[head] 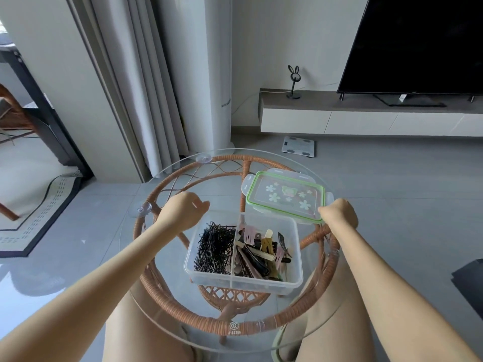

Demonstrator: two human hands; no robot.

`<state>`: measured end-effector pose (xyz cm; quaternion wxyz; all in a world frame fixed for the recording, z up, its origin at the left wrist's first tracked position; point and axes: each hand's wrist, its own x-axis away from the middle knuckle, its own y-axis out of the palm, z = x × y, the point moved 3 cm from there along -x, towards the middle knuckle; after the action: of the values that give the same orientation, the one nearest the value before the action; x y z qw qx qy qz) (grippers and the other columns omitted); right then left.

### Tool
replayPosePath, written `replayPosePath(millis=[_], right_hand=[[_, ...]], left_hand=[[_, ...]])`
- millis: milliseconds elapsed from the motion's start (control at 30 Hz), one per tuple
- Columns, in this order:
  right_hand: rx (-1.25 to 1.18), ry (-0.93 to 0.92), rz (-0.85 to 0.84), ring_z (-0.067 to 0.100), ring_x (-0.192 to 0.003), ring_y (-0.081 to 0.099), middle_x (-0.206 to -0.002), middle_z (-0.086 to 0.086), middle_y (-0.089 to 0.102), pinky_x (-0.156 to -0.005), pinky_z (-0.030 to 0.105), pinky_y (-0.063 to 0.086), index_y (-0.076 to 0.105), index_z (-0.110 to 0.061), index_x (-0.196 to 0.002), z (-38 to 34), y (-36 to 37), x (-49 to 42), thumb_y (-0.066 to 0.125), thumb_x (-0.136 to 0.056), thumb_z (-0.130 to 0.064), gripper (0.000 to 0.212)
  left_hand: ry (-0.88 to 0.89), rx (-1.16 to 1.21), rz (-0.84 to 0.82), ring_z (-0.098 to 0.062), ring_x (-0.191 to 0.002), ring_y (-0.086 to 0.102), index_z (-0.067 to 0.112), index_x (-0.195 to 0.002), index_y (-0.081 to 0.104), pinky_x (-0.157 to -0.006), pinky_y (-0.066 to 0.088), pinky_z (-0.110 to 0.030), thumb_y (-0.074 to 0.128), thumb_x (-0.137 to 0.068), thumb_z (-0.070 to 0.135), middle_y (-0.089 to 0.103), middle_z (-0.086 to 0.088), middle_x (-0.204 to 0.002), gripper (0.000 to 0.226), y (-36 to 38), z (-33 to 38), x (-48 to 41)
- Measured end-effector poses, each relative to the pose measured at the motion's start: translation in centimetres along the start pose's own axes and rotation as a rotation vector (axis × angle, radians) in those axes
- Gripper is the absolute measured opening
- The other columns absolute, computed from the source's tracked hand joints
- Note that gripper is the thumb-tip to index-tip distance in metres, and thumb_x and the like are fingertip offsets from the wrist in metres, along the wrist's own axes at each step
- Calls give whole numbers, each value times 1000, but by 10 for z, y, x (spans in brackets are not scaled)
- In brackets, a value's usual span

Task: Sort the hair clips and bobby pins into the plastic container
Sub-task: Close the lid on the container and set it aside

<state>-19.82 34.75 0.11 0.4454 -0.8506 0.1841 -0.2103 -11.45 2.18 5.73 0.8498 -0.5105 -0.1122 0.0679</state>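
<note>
From the head camera, a round glass desk on a woven rattan frame sits in front of the person, whose knees show beneath the glass. On it stands a clear plastic container with a middle wall splitting it into two compartments. The left compartment holds a heap of black bobby pins. The right compartment holds a mix of hair clips in pink, tan, cream and black, lying across one another.

The lid, clear with a green rim and a flower print, is tilted above the far right corner of the container. The right hand is curled at the lid's right edge and appears to grip it there; the fingers are turned away, so the exact hold cannot be told. The left hand is loosely closed just beyond the container's far left corner, knuckles up, and whether it pinches anything cannot be told.

Beyond the desk lie a grey tiled floor, a bathroom scale, pale curtains, a low white cabinet bearing a dark television and a small rabbit-eared stand.
</note>
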Motion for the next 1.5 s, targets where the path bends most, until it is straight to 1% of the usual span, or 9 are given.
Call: replayPosePath(millis=[167, 300, 533, 767, 900, 1000, 1200, 1400, 1500], right_hand=[[-316, -134, -45, 29, -55, 59, -65, 12, 60, -49, 27, 43, 52, -5, -65, -24, -11, 0, 65, -72, -8, 15], [-723, -476, -187, 21, -74, 67, -91, 11, 71, -60, 31, 53, 56, -9, -116, -63, -40, 21, 59, -75, 2, 42], [-844, -940, -377, -1, -91, 64, -94, -3, 70, -77, 11, 48, 63, -6, -95, -72, -62, 78, 55, -87, 4, 15], [-463, -1198, -234, 1, -124, 50, -119, -32, 59, -106, 15, 35, 68, -15, -102, -15, -25, 80, 54, -86, 9, 32], [-316, -1316, -68, -6, -125, 44, -122, -2, 60, -107, 15, 34, 66, -8, -110, 16, -5, 91, 53, -74, 28, 52], [-250, -1368, -68, -9, -129, 38, -123, 5, 58, -108, 14, 31, 62, -5, -113, 25, 0, 97, 52, -71, 30, 56], [-188, -1367, -111, -9, -130, 36, -126, 1, 56, -108, 14, 30, 57, -13, -118, 29, -2, 91, 54, -73, 29, 62], [-146, -1353, -144, -10, -130, 34, -128, -2, 55, -109, 13, 29, 56, -14, -120, 29, -2, 89, 52, -73, 30, 64], [-101, -1351, -145, -10, -132, 32, -130, -2, 53, -110, 14, 27, 55, -14, -122, 28, -3, 89, 49, -71, 32, 69]], left_hand=[[54, 70, 146, -27, -77, 60, 6, -90, 68, -68, 46, -28, 48, -91, 25, 68, -11, -87, 28, -5, 13, -21], [-46, 448, 156, -21, -55, 62, 0, -97, 67, -58, 58, -30, 46, -94, 25, 68, -9, -72, 33, -14, 10, -39], [-461, 1448, -438, -27, -49, 68, -2, -114, 53, -45, 58, -29, 38, -94, 49, 70, -22, -66, 57, -23, -9, -34], [-283, 1429, -481, -17, -65, 73, 4, -116, 56, -60, 61, -27, 53, -73, -9, 73, -14, -80, 45, -25, -16, 3], [-225, 1021, -193, -15, -70, 70, -6, -111, 62, -76, 58, -26, 65, -71, -15, 71, -14, -88, 41, -12, -25, 14], [-124, 702, -44, -26, -88, 68, 20, -82, 75, -93, 50, -47, 75, -67, -4, 73, -15, -94, 28, -8, -28, 19], [3, 366, 79, -22, -84, 68, 9, -100, 73, -52, 51, -12, 80, -66, 11, 73, -6, -96, 34, -9, -16, 16], [21, 242, 93, -18, -84, 65, 6, -101, 72, -70, 50, -26, 78, -70, 15, 73, -8, -99, 32, -6, -14, 15], [21, 243, 72, -22, -86, 67, 6, -100, 72, -56, 51, -18, 79, -70, 17, 73, -8, -99, 33, -6, -15, 15]])
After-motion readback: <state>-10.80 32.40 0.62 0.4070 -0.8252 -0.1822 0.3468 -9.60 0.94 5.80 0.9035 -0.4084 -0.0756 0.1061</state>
